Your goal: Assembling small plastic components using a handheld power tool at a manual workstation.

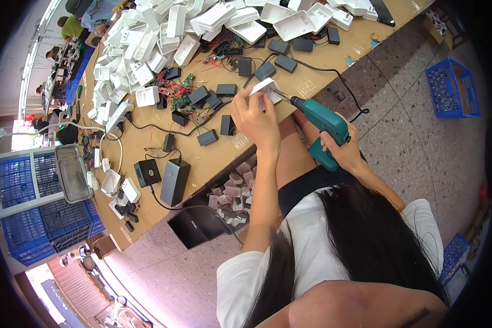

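Observation:
My right hand [344, 146] is wrapped round the grip of a green electric screwdriver [323, 121], shaped like a small drill. Its dark chuck and thin bit point left, into a white plastic housing [266, 85]. That housing is pinched in the fingers of my left hand [255, 116], just over the table's near edge. My left fingers hide part of the housing, and whether the bit sits on a screw is too small to tell. Several dark rectangular blocks [227, 124] lie on the table close to my left hand, along with a black cable.
White plastic housings [172, 33] are heaped across the far side of the cardboard-covered table [210, 158]. Green circuit boards with red wires [180, 98] lie before them. A black box [175, 181] stands at the left. Blue crates [451, 87] are on the floor at right. Other people work far left.

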### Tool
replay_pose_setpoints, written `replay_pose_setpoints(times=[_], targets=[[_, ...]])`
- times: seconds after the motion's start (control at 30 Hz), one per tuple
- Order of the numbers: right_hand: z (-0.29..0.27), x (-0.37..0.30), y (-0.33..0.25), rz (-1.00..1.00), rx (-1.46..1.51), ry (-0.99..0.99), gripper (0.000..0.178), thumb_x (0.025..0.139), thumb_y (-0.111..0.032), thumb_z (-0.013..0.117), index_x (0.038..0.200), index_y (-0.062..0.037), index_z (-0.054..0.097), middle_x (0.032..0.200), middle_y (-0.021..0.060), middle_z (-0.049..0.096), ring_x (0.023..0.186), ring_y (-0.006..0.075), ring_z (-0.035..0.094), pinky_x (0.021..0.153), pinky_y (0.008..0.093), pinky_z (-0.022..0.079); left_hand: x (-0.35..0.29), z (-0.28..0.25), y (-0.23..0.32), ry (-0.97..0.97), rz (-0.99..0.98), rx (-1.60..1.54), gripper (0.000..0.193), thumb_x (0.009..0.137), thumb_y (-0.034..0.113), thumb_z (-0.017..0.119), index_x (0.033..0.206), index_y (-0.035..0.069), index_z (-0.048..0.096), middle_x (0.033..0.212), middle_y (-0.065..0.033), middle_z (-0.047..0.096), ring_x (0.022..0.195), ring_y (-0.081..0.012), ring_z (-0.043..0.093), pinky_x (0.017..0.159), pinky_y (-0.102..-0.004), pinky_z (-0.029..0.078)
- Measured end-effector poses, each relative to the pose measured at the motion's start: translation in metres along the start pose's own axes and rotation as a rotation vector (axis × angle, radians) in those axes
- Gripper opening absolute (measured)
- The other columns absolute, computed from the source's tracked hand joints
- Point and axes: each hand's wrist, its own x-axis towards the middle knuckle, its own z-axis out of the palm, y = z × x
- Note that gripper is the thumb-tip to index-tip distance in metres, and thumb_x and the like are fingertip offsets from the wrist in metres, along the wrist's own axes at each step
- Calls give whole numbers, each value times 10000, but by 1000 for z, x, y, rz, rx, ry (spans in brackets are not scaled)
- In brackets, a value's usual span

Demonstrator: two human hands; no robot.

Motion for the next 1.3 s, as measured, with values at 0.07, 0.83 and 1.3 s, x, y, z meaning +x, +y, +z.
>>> replay_pose_setpoints(times=[0.07, 0.83, 1.3], targets=[[-2, -2, 1, -6, 5, -5, 183, 968, -94, 660, 1092, 18, 584, 764, 47, 619, 627, 86, 597, 588, 243, 497, 0, -1, 1, -3, -1, -7, 79, 780, 84, 784, 827, 66, 724, 1075, -57, 658, 990, -285, 620, 848, -405, 499], [-38, -22, -12, 37, 89, 15, 190, 947, -144, 691, 1003, 4, 584, 760, 34, 607, 626, 84, 609, 579, 231, 495, -6, -9, 20, -16, -17, 14, 92, 789, 95, 786, 862, 78, 733, 1133, -70, 650, 1071, -309, 614, 911, -415, 495], [-40, -25, -20, 64, 122, 17, 305, 1021, -255, 602, 1102, 39, 604, 804, 74, 626, 675, 134, 597, 645, 290, 503, -28, -99, -24, -13, -363, -143, 270, 930, 67, 686, 1196, 24, 673, 1133, -126, 610, 983, -256, 579, 839, -371, 482]])
